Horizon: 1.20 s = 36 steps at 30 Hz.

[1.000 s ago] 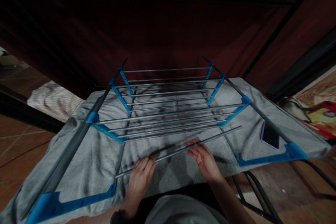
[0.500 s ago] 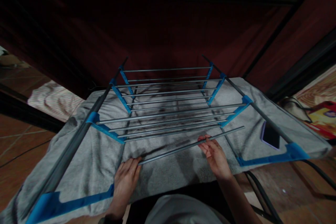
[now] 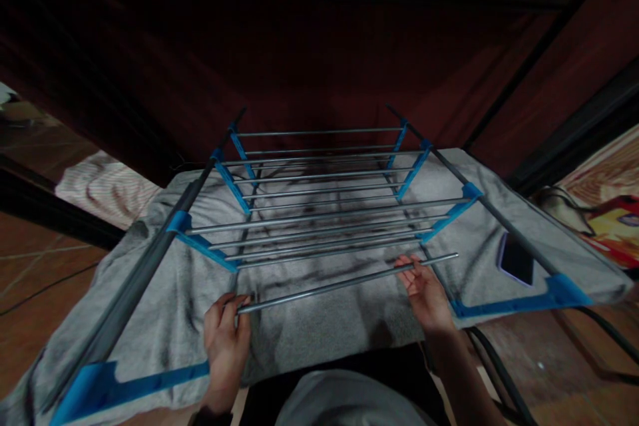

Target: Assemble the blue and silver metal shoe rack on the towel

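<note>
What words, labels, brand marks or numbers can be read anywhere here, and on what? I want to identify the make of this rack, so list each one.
None can be read.
The loose metal rod, held by the left hand and right hand, is bare.
The drying rack shows no mark on its blue brackets.
The phone has a dark, blank screen.
The red and yellow printed item at the right edge is too blurred to read.

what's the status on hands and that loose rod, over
Left hand gripping one end of loose metal rod. Right hand fingers on the other end. Rod above grey towel, inside rack frame. Phone off right.
</note>
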Each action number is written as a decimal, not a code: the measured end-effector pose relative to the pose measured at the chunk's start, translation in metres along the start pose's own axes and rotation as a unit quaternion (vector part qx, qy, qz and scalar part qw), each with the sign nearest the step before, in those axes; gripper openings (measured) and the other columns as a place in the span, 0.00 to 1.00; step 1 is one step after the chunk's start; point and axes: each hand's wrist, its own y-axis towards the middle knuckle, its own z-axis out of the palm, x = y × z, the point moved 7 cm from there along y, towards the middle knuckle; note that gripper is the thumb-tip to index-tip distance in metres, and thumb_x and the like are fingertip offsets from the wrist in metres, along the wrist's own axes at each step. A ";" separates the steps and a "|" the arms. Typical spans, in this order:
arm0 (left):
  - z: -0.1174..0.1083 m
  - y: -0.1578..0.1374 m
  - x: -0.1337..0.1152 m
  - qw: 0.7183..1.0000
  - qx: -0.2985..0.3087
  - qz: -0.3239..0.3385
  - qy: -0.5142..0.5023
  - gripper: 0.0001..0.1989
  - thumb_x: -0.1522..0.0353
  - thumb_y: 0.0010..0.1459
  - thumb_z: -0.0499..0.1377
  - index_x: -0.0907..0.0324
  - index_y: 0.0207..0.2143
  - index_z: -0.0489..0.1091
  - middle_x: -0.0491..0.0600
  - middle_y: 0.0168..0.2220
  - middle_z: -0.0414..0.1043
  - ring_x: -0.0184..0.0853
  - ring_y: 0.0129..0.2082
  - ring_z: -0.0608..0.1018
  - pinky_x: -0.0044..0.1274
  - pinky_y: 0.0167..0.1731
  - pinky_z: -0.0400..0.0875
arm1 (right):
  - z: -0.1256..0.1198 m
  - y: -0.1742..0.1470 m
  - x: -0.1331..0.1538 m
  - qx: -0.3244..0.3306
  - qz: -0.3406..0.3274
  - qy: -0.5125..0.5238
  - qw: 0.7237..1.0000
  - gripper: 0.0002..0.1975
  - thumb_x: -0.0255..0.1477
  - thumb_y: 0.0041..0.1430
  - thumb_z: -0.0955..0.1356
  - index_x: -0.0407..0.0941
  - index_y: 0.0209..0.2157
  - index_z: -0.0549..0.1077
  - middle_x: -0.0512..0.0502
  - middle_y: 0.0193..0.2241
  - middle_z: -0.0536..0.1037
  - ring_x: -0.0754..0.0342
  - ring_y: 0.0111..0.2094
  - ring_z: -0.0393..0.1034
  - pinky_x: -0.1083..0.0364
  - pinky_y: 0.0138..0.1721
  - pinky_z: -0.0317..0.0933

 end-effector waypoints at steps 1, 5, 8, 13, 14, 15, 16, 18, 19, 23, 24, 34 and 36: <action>0.002 0.000 0.001 1.000 0.004 0.002 -0.017 0.16 0.60 0.65 0.48 0.57 0.42 0.71 0.54 0.46 0.69 0.42 0.49 0.71 0.35 0.51 0.65 | -0.002 0.001 0.000 -0.002 0.002 -0.002 1.000 0.11 0.29 0.49 0.74 0.47 0.36 0.75 0.50 0.37 0.81 0.54 0.39 0.77 0.54 0.45 0.72; 0.004 0.000 -0.001 1.000 0.007 0.027 0.013 0.15 0.61 0.64 0.48 0.57 0.42 0.72 0.54 0.44 0.70 0.44 0.45 0.71 0.36 0.47 0.65 | -0.009 0.006 -0.002 -0.008 0.007 -0.003 1.000 0.11 0.29 0.48 0.75 0.46 0.35 0.74 0.50 0.36 0.81 0.54 0.38 0.77 0.54 0.43 0.73; 0.003 -0.001 -0.002 0.999 0.011 0.038 0.030 0.15 0.62 0.64 0.48 0.57 0.42 0.72 0.54 0.41 0.70 0.44 0.43 0.70 0.35 0.44 0.65 | -0.014 0.009 -0.006 -0.011 0.012 0.005 1.000 0.12 0.30 0.48 0.76 0.46 0.33 0.73 0.51 0.33 0.81 0.55 0.36 0.77 0.55 0.42 0.73; 0.006 -0.004 -0.004 0.997 0.052 0.065 0.008 0.13 0.65 0.64 0.48 0.57 0.43 0.70 0.51 0.37 0.72 0.42 0.39 0.71 0.31 0.41 0.66 | -0.023 0.014 -0.017 -0.020 0.028 0.024 0.999 0.11 0.30 0.47 0.76 0.45 0.30 0.72 0.52 0.29 0.79 0.56 0.33 0.77 0.57 0.39 0.73; 0.006 -0.004 -0.004 0.996 0.060 0.072 0.013 0.12 0.66 0.64 0.48 0.57 0.43 0.70 0.51 0.36 0.72 0.41 0.38 0.71 0.31 0.41 0.66 | -0.024 0.015 -0.019 -0.021 0.031 0.026 0.999 0.11 0.30 0.48 0.76 0.45 0.30 0.72 0.52 0.29 0.79 0.56 0.33 0.76 0.57 0.39 0.73; 0.006 -0.004 -0.004 0.995 0.065 0.076 0.021 0.12 0.67 0.64 0.48 0.57 0.43 0.69 0.50 0.36 0.72 0.41 0.38 0.71 0.31 0.41 0.66 | -0.026 0.016 -0.020 -0.023 0.034 0.027 0.999 0.10 0.30 0.49 0.75 0.45 0.30 0.72 0.52 0.29 0.78 0.57 0.33 0.76 0.57 0.39 0.73; 0.006 -0.003 -0.003 0.994 0.070 0.077 0.031 0.11 0.68 0.63 0.48 0.57 0.43 0.69 0.50 0.36 0.73 0.41 0.38 0.72 0.31 0.41 0.66 | -0.028 0.017 -0.021 -0.026 0.038 0.028 0.999 0.09 0.29 0.49 0.75 0.45 0.30 0.72 0.52 0.29 0.78 0.57 0.33 0.76 0.57 0.39 0.73; 0.006 -0.002 -0.002 0.993 0.079 0.070 0.053 0.11 0.69 0.62 0.48 0.57 0.42 0.69 0.50 0.35 0.73 0.41 0.38 0.73 0.30 0.41 0.66 | -0.031 0.020 -0.022 -0.034 0.045 0.030 0.998 0.08 0.29 0.50 0.74 0.45 0.31 0.72 0.51 0.29 0.78 0.57 0.33 0.76 0.57 0.39 0.73; 0.007 -0.002 -0.001 0.992 0.086 0.064 0.064 0.11 0.69 0.62 0.49 0.57 0.42 0.68 0.50 0.35 0.73 0.41 0.38 0.73 0.30 0.40 0.66 | -0.033 0.022 -0.021 -0.038 0.046 0.033 0.998 0.07 0.28 0.51 0.73 0.45 0.32 0.72 0.51 0.29 0.78 0.57 0.34 0.76 0.57 0.39 0.73; 0.013 -0.001 0.007 0.988 0.120 0.029 0.091 0.11 0.70 0.60 0.50 0.57 0.41 0.69 0.50 0.34 0.73 0.41 0.38 0.74 0.29 0.38 0.67 | -0.046 0.033 -0.012 -0.065 0.029 0.049 0.996 0.05 0.28 0.52 0.70 0.46 0.34 0.73 0.48 0.34 0.79 0.55 0.38 0.77 0.53 0.43 0.73; 0.015 -0.001 0.009 0.987 0.128 0.020 0.091 0.11 0.70 0.60 0.50 0.57 0.42 0.69 0.50 0.34 0.73 0.40 0.38 0.75 0.29 0.38 0.67 | -0.051 0.036 -0.009 -0.073 0.022 0.050 0.996 0.05 0.28 0.53 0.70 0.46 0.34 0.73 0.47 0.36 0.79 0.54 0.39 0.77 0.52 0.44 0.73; 0.023 -0.005 0.004 0.992 0.124 0.026 0.015 0.14 0.69 0.60 0.49 0.58 0.44 0.70 0.53 0.41 0.71 0.41 0.43 0.74 0.30 0.42 0.70 | -0.079 0.044 0.018 -0.101 -0.079 0.037 0.991 0.13 0.25 0.48 0.73 0.49 0.35 0.67 0.50 0.36 0.80 0.53 0.40 0.78 0.51 0.42 0.73; 0.025 -0.006 0.000 0.992 0.121 0.041 0.005 0.14 0.69 0.60 0.49 0.58 0.44 0.70 0.52 0.41 0.71 0.41 0.44 0.74 0.30 0.44 0.70 | -0.078 0.044 0.015 -0.102 -0.073 0.039 0.991 0.16 0.25 0.47 0.74 0.49 0.35 0.67 0.51 0.34 0.79 0.54 0.37 0.77 0.52 0.40 0.74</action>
